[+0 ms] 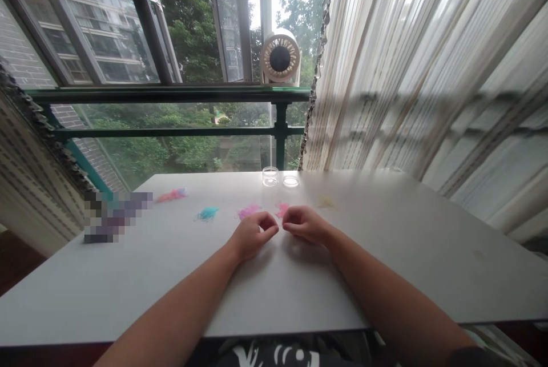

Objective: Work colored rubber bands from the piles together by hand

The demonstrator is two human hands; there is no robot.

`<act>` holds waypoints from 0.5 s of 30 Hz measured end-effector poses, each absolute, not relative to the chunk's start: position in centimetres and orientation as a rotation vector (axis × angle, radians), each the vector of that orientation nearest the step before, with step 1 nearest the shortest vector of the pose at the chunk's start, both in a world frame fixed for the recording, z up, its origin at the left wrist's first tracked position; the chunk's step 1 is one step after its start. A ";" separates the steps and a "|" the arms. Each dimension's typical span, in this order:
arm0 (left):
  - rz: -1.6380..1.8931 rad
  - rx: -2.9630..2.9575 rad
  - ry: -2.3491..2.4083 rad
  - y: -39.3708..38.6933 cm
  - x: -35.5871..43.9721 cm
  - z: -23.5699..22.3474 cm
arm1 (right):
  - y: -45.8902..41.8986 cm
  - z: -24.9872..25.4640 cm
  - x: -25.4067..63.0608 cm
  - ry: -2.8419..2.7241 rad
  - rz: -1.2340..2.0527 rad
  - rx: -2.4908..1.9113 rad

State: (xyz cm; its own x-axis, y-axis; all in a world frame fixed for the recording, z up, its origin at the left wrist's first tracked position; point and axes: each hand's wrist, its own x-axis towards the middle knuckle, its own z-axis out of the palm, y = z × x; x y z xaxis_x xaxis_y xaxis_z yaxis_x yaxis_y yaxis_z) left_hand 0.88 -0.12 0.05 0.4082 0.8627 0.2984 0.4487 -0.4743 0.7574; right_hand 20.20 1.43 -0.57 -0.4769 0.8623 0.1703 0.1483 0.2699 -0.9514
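Observation:
My left hand [252,236] and my right hand [307,224] face each other just above the white table [265,298], fingertips a small gap apart. Each has thumb and forefinger pinched together. Whatever lies in the pinches is too small to make out. Right behind the fingers is a small bright pink heap [281,208], partly covered by my right hand. A purple-pink heap [248,211] of thin, band-like loops lies just beyond my left hand. Farther left are a teal heap [208,213] and an orange-pink heap [172,195]. A pale yellow heap [326,202] lies beyond my right hand.
A small clear glass jar [270,177] stands at the table's far edge beside a low clear round piece [290,182]. A blurred-out object [115,220] lies at the left edge. Beyond are a green railing [171,95], a white fan [280,59] and curtains [385,70].

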 end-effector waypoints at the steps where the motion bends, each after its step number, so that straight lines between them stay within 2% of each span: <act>1: 0.925 2.083 1.110 -0.2 1.0 0.1 | 1.4 -0.7 20.1 -1.833 1.250 -0.930; 9: 0.895 2.076 1.113 -0.1 0.9 0.1 | 1.5 -0.1 20.7 -1.930 1.136 -1.035; 11: 0.905 2.083 1.122 0.0 0.8 0.1 | 2.0 0.5 22.0 -1.990 0.920 -1.134; 15: 0.921 2.092 1.142 0.1 0.7 0.1 | 3.6 1.2 26.4 -1.967 0.273 -1.587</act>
State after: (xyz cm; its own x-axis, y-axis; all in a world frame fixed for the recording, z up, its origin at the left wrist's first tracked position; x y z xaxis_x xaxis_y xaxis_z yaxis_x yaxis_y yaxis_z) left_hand 0.68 0.08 0.08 0.3957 0.8703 0.2934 0.4713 -0.4666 0.7484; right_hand 26.38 3.62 1.19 -0.1142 0.9426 0.3139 0.8214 0.2673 -0.5038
